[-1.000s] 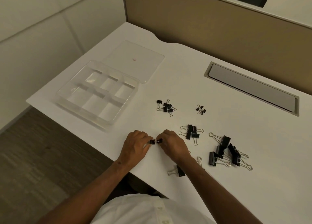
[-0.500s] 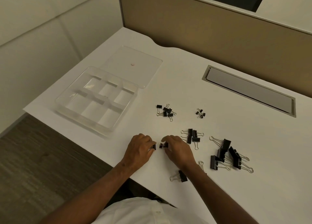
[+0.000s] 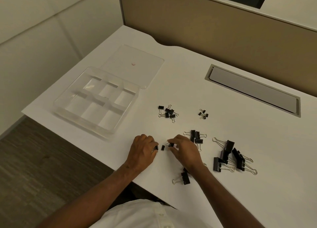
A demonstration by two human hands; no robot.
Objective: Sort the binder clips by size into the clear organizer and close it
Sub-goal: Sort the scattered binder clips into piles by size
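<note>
My left hand [image 3: 143, 150] rests on the white desk with its fingers curled round a small black binder clip [image 3: 156, 148]. My right hand [image 3: 184, 149] pinches another small clip [image 3: 171, 144] at its fingertips. A third small clip [image 3: 163, 147] lies loose between the two hands. The clear organizer [image 3: 96, 100] sits open at the left, its compartments bare, with its clear lid [image 3: 135, 66] flat behind it. Black clips lie in groups: small ones [image 3: 168, 112], tiny ones [image 3: 203, 114], medium ones [image 3: 195, 136] and large ones [image 3: 231, 157].
One medium clip [image 3: 184, 177] lies near the desk's front edge by my right forearm. A grey cable hatch [image 3: 253, 88] is set into the desk at the back right. A tan partition wall stands behind the desk. The floor drops away at the left.
My hands have drawn slightly apart, and one small clip now lies loose on the desk between them. The camera has tilted a little, shifting everything lower in view.
</note>
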